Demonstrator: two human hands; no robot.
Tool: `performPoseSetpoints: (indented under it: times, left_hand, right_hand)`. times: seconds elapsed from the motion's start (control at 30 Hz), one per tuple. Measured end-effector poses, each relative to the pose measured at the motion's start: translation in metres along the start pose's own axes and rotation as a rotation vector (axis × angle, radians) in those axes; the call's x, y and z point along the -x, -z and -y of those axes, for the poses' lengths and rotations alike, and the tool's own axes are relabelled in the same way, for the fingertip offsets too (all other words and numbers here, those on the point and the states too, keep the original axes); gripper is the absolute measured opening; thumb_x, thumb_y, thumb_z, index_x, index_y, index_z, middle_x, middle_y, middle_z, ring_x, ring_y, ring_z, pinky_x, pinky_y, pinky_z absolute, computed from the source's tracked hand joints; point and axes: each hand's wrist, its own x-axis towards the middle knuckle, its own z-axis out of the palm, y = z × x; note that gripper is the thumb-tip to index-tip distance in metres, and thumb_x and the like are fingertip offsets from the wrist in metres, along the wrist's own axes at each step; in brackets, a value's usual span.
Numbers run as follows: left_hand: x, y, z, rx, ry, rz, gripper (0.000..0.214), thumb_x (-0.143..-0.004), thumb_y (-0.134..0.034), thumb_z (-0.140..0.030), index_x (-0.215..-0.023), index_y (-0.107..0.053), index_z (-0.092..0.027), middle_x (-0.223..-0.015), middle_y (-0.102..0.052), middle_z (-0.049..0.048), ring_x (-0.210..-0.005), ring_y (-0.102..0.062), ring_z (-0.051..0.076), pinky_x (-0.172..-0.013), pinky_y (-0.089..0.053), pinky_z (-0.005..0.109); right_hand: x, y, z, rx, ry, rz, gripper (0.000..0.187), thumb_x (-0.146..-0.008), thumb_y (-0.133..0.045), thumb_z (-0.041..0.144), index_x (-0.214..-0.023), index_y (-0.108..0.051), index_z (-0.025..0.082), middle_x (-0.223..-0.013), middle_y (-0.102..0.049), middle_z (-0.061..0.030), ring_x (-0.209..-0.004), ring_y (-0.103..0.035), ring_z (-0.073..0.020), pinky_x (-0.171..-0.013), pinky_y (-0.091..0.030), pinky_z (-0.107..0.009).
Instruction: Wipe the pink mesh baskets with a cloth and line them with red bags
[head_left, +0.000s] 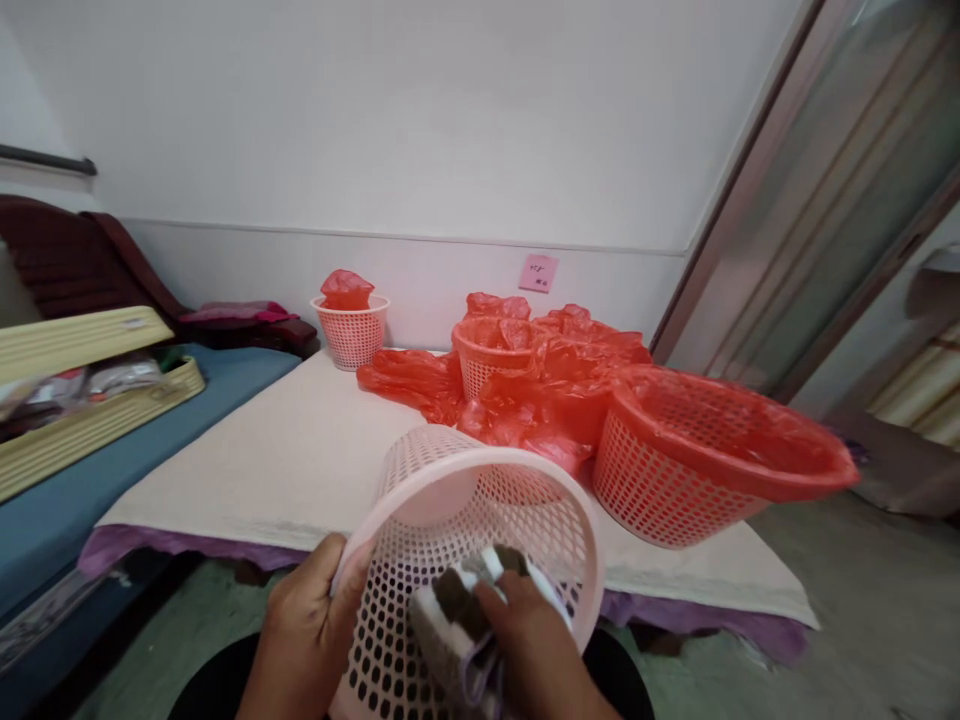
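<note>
A pale pink perforated plastic basket (427,470) is tipped on its side, its mouth facing me. My left hand (311,610) grips the rim on the left, thumb and fingers closed around it. Inside the mouth, my right hand (529,630) is closed on a striped cloth (450,620) in white, brown and grey, which lies against the inner wall. The fingertips of the right hand are partly hidden by the cloth.
On the cream-covered table (262,470) stand a red-lined basket (675,470) at right, another lined basket (487,350) behind, and a small basket (351,330) at back left. Crumpled red plastic bags (540,400) lie between. A yellow case (97,420) rests on the blue surface at left.
</note>
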Motion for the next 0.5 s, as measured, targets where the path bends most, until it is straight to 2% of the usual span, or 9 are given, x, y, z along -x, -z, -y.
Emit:
performPoseSetpoints:
  times: [0.07,0.17,0.23,0.3,0.4,0.5]
  left_hand:
    - [0.002,0.001,0.0,-0.017,-0.009,0.0,0.039,-0.091,-0.047,-0.049,-0.062,-0.048,-0.023,-0.054,-0.043,-0.0071,-0.052,-0.043,0.01,-0.052,-0.035,0.021]
    - [0.003,0.002,0.001,0.027,0.054,-0.01,0.04,-0.091,-0.046,-0.052,-0.064,-0.051,-0.023,-0.057,-0.048,-0.0062,-0.055,-0.046,0.011,-0.054,-0.036,0.021]
    - [0.002,0.003,0.001,0.062,0.112,-0.033,0.039,-0.091,-0.046,-0.054,-0.068,-0.054,-0.022,-0.062,-0.054,-0.0052,-0.061,-0.049,0.012,-0.058,-0.038,0.021]
    - [0.001,0.003,0.0,0.091,0.158,-0.053,0.038,-0.091,-0.046,-0.054,-0.072,-0.056,-0.022,-0.065,-0.056,-0.0048,-0.066,-0.051,0.013,-0.062,-0.039,0.021]
    - [0.0,0.001,-0.003,0.132,0.178,-0.045,0.038,-0.09,-0.047,-0.055,-0.073,-0.057,-0.023,-0.064,-0.055,-0.0049,-0.071,-0.054,0.015,-0.066,-0.041,0.021]
    - [0.001,-0.001,-0.007,0.153,0.188,-0.047,0.037,-0.089,-0.047,-0.055,-0.075,-0.059,-0.023,-0.065,-0.057,-0.0043,-0.075,-0.057,0.016,-0.066,-0.042,0.021]
  right_hand:
    - [0.001,-0.007,0.014,-0.251,-0.019,0.055,0.037,-0.072,-0.061,0.01,-0.106,-0.072,0.023,-0.098,-0.07,-0.0106,-0.088,-0.066,-0.0265,-0.077,-0.052,-0.037]
    - [-0.006,0.004,0.024,-0.79,-0.066,-0.017,0.024,-0.075,-0.057,0.017,-0.09,-0.075,0.025,-0.094,-0.072,-0.0056,-0.09,-0.066,-0.0233,-0.083,-0.048,-0.036]
    - [-0.012,0.019,0.024,-1.193,-0.23,-0.071,0.017,-0.077,-0.057,0.025,-0.079,-0.074,0.022,-0.086,-0.074,-0.0049,-0.087,-0.067,-0.0243,-0.084,-0.049,-0.038]
    - [-0.014,0.033,0.021,-1.51,-0.4,-0.141,0.015,-0.074,-0.067,0.033,-0.082,-0.073,0.021,-0.087,-0.075,-0.0046,-0.088,-0.068,-0.0258,-0.084,-0.05,-0.04]
    - [-0.006,0.044,0.016,-1.741,-0.581,-0.194,0.032,-0.07,-0.077,0.033,-0.1,-0.07,0.022,-0.096,-0.075,-0.0051,-0.094,-0.069,-0.0258,-0.084,-0.052,-0.039]
    - [0.007,0.042,0.012,-1.908,-0.768,-0.122,0.035,-0.072,-0.076,0.035,-0.101,-0.069,0.017,-0.087,-0.076,-0.0078,-0.086,-0.072,-0.0266,-0.078,-0.055,-0.039]
